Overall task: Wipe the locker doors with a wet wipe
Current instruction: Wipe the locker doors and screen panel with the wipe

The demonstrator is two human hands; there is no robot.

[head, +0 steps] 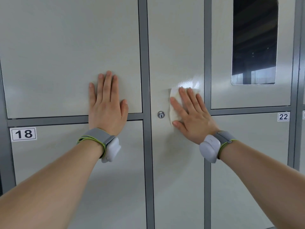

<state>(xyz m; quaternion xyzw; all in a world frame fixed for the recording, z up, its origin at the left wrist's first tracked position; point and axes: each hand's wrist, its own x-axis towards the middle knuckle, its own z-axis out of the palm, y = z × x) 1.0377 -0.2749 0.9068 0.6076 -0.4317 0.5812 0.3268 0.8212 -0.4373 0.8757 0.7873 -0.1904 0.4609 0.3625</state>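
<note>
A tall pale grey locker door (176,47) fills the middle of the head view, with a round keyhole lock (160,114) at mid-height. My right hand (191,113) lies flat on this door, pressing a white wet wipe (174,104) against it just right of the lock. A shiny damp streak (189,82) shows on the door above the wipe. My left hand (107,104) rests flat, fingers spread, on the lower edge of the upper left locker door (66,55), holding nothing.
Darker grey frame strips (143,63) separate the doors. Number labels 18 (23,134) and 22 (283,116) mark the lower left and lower right doors. The upper right door has a dark glass window (255,42). Both wrists carry grey bands with white devices.
</note>
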